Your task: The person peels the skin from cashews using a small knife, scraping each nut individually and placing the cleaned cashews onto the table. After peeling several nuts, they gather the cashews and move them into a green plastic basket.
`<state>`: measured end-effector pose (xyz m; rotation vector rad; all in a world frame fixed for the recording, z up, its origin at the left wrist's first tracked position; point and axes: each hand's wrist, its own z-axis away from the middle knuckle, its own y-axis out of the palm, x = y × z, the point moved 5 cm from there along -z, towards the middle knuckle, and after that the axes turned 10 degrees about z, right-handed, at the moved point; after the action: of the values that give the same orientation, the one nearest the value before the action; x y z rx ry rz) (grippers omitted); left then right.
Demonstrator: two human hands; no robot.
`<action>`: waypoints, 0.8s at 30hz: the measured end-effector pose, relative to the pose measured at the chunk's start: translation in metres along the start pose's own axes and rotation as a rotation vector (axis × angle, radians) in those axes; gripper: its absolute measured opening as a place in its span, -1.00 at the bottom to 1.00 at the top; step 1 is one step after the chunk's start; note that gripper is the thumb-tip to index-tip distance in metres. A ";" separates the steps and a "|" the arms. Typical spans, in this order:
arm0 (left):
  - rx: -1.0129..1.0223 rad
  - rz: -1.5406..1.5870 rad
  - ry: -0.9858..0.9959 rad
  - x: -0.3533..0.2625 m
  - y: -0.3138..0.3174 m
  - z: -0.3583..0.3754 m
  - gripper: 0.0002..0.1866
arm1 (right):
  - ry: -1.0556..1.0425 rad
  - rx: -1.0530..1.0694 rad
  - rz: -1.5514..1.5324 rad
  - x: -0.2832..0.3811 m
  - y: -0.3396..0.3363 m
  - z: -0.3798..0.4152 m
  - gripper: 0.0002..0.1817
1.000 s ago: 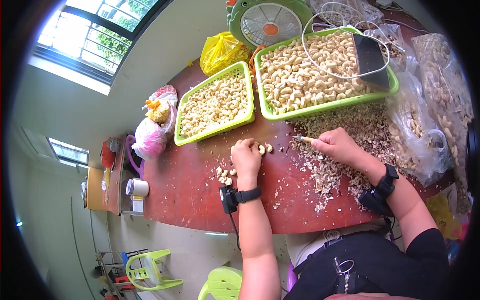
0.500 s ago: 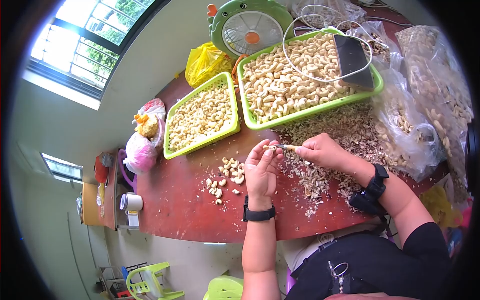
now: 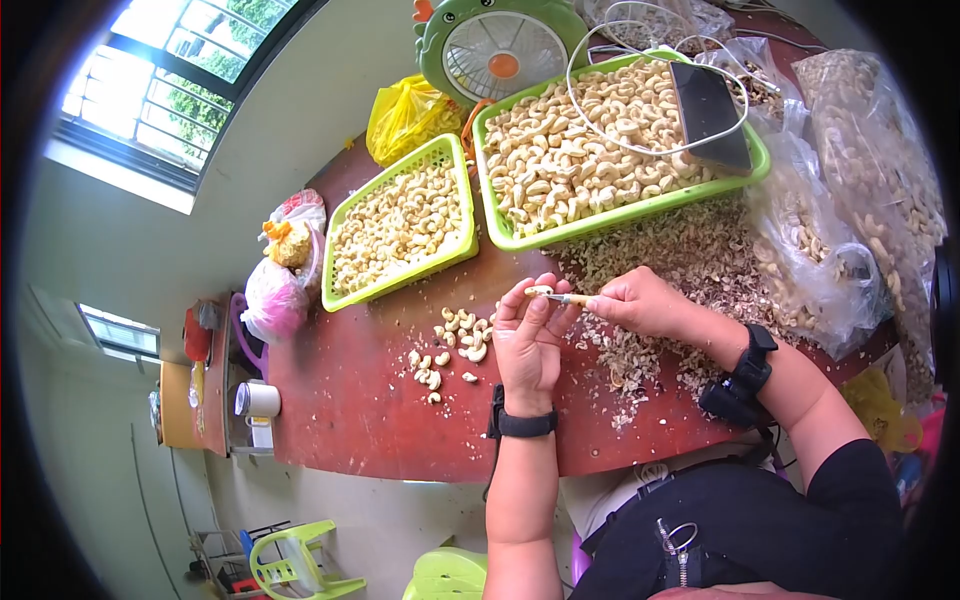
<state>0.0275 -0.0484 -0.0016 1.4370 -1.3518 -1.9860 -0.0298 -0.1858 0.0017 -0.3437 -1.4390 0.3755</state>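
Between its thumb and fingers, my left hand (image 3: 530, 335) holds a cashew (image 3: 539, 291) above the red table. My right hand (image 3: 640, 302) grips the light handle of a small knife (image 3: 574, 298), whose metal tip touches the cashew. Loose cashews (image 3: 474, 345) lie on the table to the left of my left hand. Shell and skin scraps (image 3: 640, 370) are spread under and around my right hand. Beyond the hands stand a smaller green basket (image 3: 466, 243) and a larger green basket (image 3: 620, 210), both holding cashews.
A phone (image 3: 710, 115) with a white cable lies on the larger basket. Behind it stands a green fan (image 3: 502, 55), with a yellow bag (image 3: 410, 120) beside it. Clear bags of nuts (image 3: 820, 250) line the right side. A white mug (image 3: 258, 400) is at far left.
The cashew in my left hand is turned differently, with more of its pale side showing. The view has shifted slightly, and both hands stay close together.
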 end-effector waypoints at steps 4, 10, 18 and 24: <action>0.035 -0.015 -0.011 0.000 -0.002 0.001 -0.79 | -0.003 0.017 -0.031 0.002 0.000 0.001 -0.54; 0.058 -0.063 0.006 0.002 -0.003 0.002 -0.80 | -0.032 0.008 0.015 -0.003 0.000 -0.001 -0.55; -0.030 -0.017 0.094 0.010 0.001 0.006 -0.80 | 0.046 0.006 -0.092 -0.011 0.001 -0.001 -0.55; -0.032 0.031 0.053 0.004 -0.011 0.003 -0.79 | 0.024 -0.010 -0.075 -0.008 -0.004 -0.001 -0.52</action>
<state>0.0257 -0.0440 -0.0127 1.4353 -1.3059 -1.9275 -0.0291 -0.1933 -0.0038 -0.3004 -1.4266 0.3029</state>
